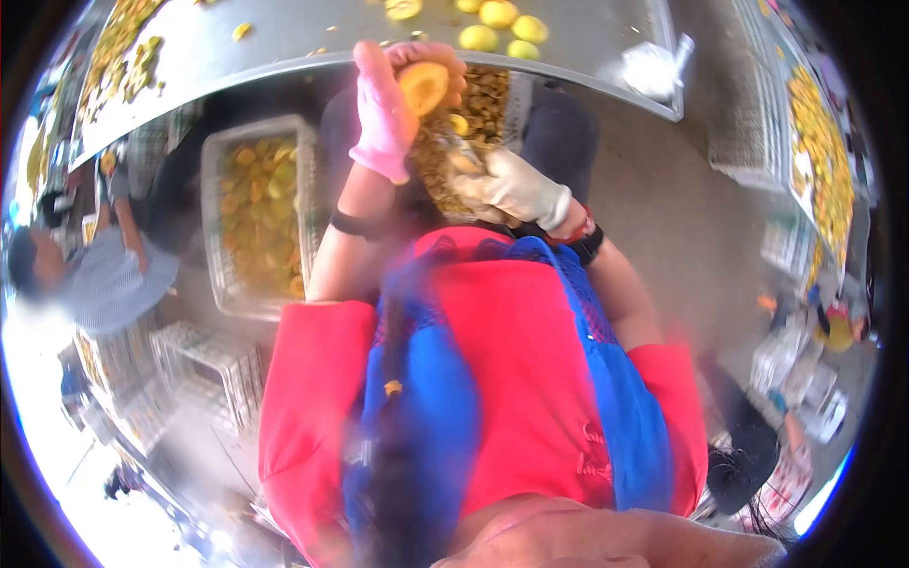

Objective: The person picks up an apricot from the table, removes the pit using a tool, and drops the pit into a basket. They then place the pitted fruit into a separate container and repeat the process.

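In a pink glove, my left hand (386, 112) holds a hollowed orange-yellow fruit half (423, 88) near the table edge, its cut side showing. My right hand (511, 185), in a whitish glove, is closed just below and to the right of it. What its fingers hold is blurred. Beneath both hands a container of brown and yellow scraps (486, 102) stands between the knees. Several whole yellow-green fruits (499, 13) lie on the metal table (312, 33) above my hands.
A white crate (214, 222) of cut fruit stands on the floor at left. Another person (114, 275) works at far left. Empty crates (204, 364) stand lower left, and stacked crates (743, 114) at right. A white plastic bag (650, 68) lies at the table's right corner.
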`<move>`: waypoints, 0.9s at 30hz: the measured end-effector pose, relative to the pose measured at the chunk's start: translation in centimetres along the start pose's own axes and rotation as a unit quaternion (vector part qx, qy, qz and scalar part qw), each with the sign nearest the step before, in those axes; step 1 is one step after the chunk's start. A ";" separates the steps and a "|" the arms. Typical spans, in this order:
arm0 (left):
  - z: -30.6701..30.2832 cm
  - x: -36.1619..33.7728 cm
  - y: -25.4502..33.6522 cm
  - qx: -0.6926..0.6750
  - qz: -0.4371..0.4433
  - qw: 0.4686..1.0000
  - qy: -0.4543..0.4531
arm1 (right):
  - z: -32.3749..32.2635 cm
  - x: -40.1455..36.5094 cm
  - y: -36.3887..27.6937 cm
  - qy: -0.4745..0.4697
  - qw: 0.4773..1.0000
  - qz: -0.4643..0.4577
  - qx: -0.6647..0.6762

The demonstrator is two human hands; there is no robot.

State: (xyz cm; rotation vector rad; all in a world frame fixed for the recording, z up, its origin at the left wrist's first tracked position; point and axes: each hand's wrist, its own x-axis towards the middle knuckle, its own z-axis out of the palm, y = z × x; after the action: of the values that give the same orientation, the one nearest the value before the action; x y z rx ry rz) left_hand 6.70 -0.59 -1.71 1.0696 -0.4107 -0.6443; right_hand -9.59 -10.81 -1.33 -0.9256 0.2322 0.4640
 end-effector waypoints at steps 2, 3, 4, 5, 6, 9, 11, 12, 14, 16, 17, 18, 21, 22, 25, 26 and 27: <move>-3.3 -0.1 1.4 0.038 0.039 0.994 0.098 | 0.0 0.0 0.4 0.049 0.996 -0.020 -0.068; -5.2 -0.3 2.1 0.097 0.042 0.981 0.162 | 0.0 -0.1 0.3 0.069 0.992 -0.012 -0.106; -7.3 -0.6 3.0 0.154 0.044 0.962 0.222 | -0.1 -0.2 0.0 0.091 0.985 -0.008 -0.144; -9.7 -1.3 3.6 0.222 0.039 0.934 0.276 | -0.6 -0.1 0.5 0.096 0.986 -0.015 -0.137; -12.4 -2.0 4.0 0.287 0.032 0.901 0.325 | -0.8 0.1 0.9 0.102 0.984 -0.019 -0.142; -19.0 -4.3 5.8 0.589 -0.158 0.701 0.370 | -0.8 0.1 0.9 0.135 0.973 -0.023 -0.186; -22.1 -5.7 6.0 0.647 -0.272 0.618 0.355 | -1.2 0.6 1.6 0.135 0.962 -0.057 -0.231; -23.8 -5.9 4.7 0.659 -0.297 0.590 0.360 | -1.6 1.1 2.1 0.137 0.954 -0.076 -0.254; -24.4 -5.3 3.4 0.678 -0.199 0.608 0.361 | -2.2 2.0 3.4 0.146 0.952 -0.113 -0.244; -23.6 -3.4 2.5 0.650 -0.106 0.675 0.333 | -2.3 2.1 3.4 0.165 0.946 -0.094 -0.262; -21.6 -1.5 2.2 0.611 -0.063 0.729 0.303 | -2.3 2.0 3.3 0.174 0.942 -0.084 -0.275; -19.3 0.4 2.1 0.567 -0.018 0.777 0.272 | -2.2 1.9 2.9 0.185 0.935 -0.073 -0.295; -11.7 6.4 1.9 0.464 -0.127 0.853 0.203 | -2.6 1.9 2.8 0.197 0.930 -0.078 -0.300; -11.1 9.0 1.0 0.518 -0.109 0.832 0.167 | -2.9 1.9 2.9 0.198 0.932 -0.085 -0.292; -11.3 16.6 -3.7 0.653 -0.105 0.740 0.126 | -3.6 1.6 2.9 0.222 0.914 -0.072 -0.331; -10.8 18.3 -4.6 0.666 -0.120 0.728 0.109 | -3.5 1.4 2.5 0.228 0.911 -0.065 -0.338; -10.5 19.6 -5.4 0.678 -0.134 0.717 0.093 | -3.3 1.0 2.0 0.237 0.901 -0.070 -0.356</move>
State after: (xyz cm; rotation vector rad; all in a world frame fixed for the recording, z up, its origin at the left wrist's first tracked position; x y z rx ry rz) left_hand 26.11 -8.34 -11.01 2.6351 -0.5551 -0.4046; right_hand -9.64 -12.19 -5.08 -1.7674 0.4499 0.1696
